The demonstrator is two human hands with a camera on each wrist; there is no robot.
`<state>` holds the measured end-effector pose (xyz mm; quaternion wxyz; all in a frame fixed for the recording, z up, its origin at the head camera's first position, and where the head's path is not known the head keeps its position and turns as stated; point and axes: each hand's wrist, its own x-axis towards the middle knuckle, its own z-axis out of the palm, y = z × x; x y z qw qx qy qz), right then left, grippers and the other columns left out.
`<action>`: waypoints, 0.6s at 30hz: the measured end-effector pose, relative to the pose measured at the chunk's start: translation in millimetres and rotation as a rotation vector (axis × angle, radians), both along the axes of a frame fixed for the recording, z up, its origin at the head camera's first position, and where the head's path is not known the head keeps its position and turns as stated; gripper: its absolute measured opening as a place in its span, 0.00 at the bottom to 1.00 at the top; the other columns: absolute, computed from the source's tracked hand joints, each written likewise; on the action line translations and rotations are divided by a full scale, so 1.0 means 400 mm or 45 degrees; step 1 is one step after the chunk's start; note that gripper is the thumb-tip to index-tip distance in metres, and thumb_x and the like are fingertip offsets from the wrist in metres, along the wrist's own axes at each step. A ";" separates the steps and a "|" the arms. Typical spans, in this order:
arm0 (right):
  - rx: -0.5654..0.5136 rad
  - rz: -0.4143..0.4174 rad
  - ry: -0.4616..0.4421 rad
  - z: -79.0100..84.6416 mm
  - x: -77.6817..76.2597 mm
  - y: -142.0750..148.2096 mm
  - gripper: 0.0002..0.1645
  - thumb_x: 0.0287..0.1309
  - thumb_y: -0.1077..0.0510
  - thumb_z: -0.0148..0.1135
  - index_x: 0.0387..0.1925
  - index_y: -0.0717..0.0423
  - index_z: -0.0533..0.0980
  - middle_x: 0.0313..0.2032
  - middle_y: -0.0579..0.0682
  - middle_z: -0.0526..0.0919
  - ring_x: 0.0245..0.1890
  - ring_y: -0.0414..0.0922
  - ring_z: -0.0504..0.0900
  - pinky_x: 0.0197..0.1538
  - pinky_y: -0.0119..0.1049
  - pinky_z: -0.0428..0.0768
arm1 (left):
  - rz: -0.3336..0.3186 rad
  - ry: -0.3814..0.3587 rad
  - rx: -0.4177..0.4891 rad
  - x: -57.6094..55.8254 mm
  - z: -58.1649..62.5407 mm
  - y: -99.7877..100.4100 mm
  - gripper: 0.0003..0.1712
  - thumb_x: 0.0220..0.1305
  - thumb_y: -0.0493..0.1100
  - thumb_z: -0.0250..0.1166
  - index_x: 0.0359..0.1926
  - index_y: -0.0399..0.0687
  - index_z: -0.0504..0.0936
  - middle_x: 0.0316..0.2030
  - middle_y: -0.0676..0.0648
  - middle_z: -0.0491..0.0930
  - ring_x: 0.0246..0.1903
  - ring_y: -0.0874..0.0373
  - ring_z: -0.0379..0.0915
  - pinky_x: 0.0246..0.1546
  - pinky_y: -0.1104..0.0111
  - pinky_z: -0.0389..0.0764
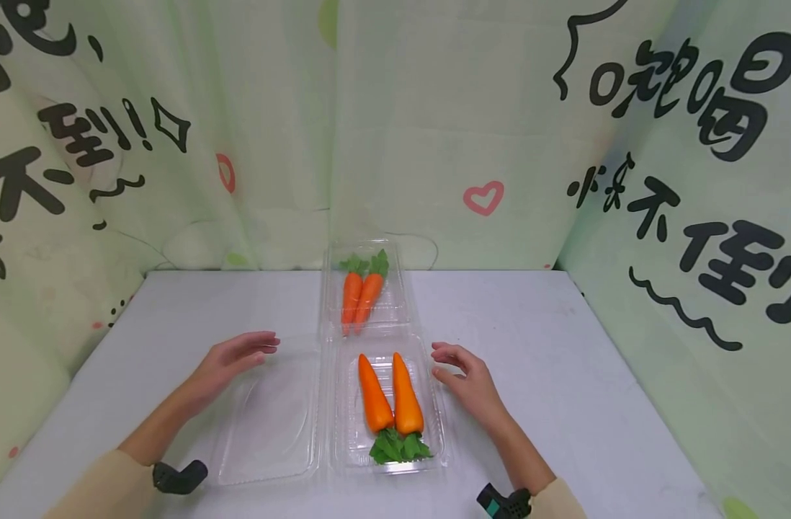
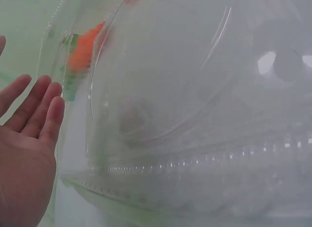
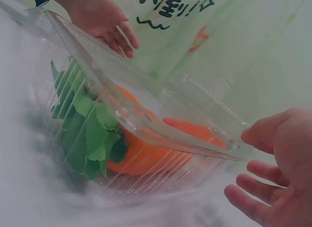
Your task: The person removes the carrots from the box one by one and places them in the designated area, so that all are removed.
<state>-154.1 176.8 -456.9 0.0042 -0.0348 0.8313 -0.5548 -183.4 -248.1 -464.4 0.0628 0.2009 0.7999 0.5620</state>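
Observation:
A clear plastic clamshell box [image 1: 339, 432] lies on the table with its lid [image 1: 266, 432] folded out to the left. Two carrots [image 1: 405, 396] with green leafy tops sit side by side in its base, tips pointing away from me. My left hand [image 1: 243, 353] hovers over the lid's far edge, fingers extended and holding nothing. To the right of the base is my right hand [image 1: 467, 375], its fingers loosely bent and nothing in its grasp. In the right wrist view, the right thumb [image 3: 265, 132] is right at the box's rim, with the other fingers apart below.
Behind the open box stands a second clear box [image 1: 395, 288] with two more carrots [image 1: 362, 292], leaves at the far end. The white table [image 1: 512, 324] meets a pale green printed curtain [image 1: 408, 144] at its back and sides.

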 end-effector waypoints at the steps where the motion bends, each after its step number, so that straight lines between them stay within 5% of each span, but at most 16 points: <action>1: 0.011 -0.009 0.000 0.003 -0.001 0.000 0.11 0.61 0.59 0.62 0.46 0.52 0.78 0.59 0.51 0.78 0.56 0.51 0.79 0.53 0.37 0.82 | -0.012 -0.006 0.000 -0.002 -0.001 0.006 0.24 0.70 0.38 0.56 0.65 0.38 0.68 0.60 0.32 0.73 0.55 0.63 0.77 0.52 0.81 0.74; 12: 0.019 0.018 0.063 0.025 -0.013 -0.011 0.11 0.61 0.60 0.62 0.46 0.55 0.78 0.58 0.52 0.78 0.56 0.51 0.79 0.55 0.37 0.81 | -0.139 -0.100 0.078 -0.013 -0.005 0.076 0.26 0.68 0.36 0.58 0.65 0.34 0.67 0.60 0.31 0.73 0.57 0.42 0.74 0.52 0.79 0.77; 18: 0.046 0.026 0.088 0.039 -0.019 -0.021 0.12 0.61 0.60 0.63 0.46 0.57 0.78 0.58 0.54 0.78 0.56 0.50 0.79 0.57 0.39 0.80 | -0.155 -0.123 0.023 -0.017 -0.008 0.104 0.26 0.68 0.38 0.58 0.65 0.34 0.68 0.60 0.32 0.74 0.58 0.41 0.74 0.51 0.79 0.77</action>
